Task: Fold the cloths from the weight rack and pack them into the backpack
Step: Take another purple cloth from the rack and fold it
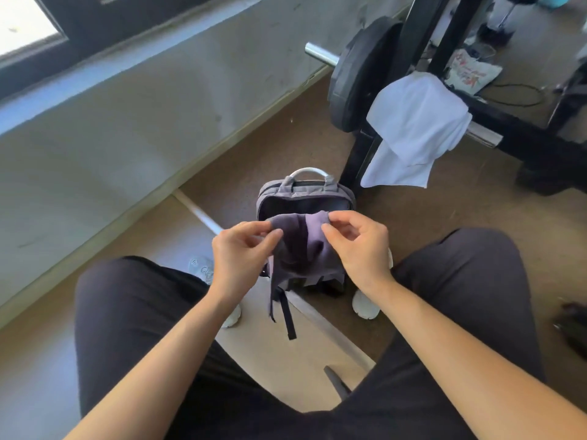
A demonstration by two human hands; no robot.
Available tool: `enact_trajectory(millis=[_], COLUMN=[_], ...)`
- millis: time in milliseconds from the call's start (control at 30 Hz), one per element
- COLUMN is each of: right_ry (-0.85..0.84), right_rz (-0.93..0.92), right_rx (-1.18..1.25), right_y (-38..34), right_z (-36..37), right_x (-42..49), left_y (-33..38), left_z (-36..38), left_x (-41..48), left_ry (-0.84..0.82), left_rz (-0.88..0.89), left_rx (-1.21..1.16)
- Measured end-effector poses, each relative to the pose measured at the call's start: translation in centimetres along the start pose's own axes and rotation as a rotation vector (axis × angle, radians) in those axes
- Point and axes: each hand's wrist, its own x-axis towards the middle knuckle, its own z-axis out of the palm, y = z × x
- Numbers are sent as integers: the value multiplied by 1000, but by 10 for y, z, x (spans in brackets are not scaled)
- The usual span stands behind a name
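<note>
Purple cloth: held up between both hands, top edge stretched from L to R and the rest hanging bunched below. It sits directly over the backpack, hiding its front.
Left hand: thumb and forefinger pinch the cloth's top-left corner; other fingers curled loosely.
Right hand: thumb and forefinger pinch the top-right corner, at about the same height as the L hand; remaining fingers curled.
Backpack: grey-purple, upright on the floor between the person's feet, just beyond the hands. Main compartment unzipped, dark inside. White top handle stands up at the far side. A dark strap trails down towards the camera.
White cloth: draped over a chrome peg on the weight rack, well beyond the hands, up and to the R, hanging in loose folds. Not touched.
Weight plate: black, on the rack just L of the white cloth, with a chrome bar end sticking out past it.
Writing: a white printed bag, prob. a tote, lies behind the rack with red lettering, too blurred to read. No legible brand on backpack or cloths.
Person: seated, dark trousers, white shoes either side of the backpack.
Floor: brown, pale wall along the L.
</note>
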Motion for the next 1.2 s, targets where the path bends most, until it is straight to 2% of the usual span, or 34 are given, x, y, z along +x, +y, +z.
enact_trajectory(millis=[233, 400, 667, 767, 867, 967, 1033, 1100, 1200], right_ry=[-136, -187, -114, -168, -206, -344, -449, -516, -565], right_rz=[-139, -199, -301, -274, -250, -85, 25, 71, 101], right_rx=[-5, -66, -245, -217, -181, -77, 3, 56, 120], right_y=[5, 7, 19, 21, 22, 20, 18, 16, 11], right_z=[22, 24, 32, 30, 28, 16, 5, -5, -16], right_x=[-12, -14, -10, -7, -4, 2, 7, 11, 14], left_y=[2, -3, 5, -3, -2, 0, -9, -22, -38], left_z=[15, 18, 21, 15, 7, -5, -15, -23, -27], left_x=[-8, -8, -12, -7, -9, -2, 11, 21, 23], left_ry=[-109, -155, -355, -400, -368, -240, -218, -322, -586], left_rz=[97, 89, 29, 8, 55, 37, 55, 109, 172], left_rx=[6, -15, -43, 11, 21, -90, -12, 121, 257])
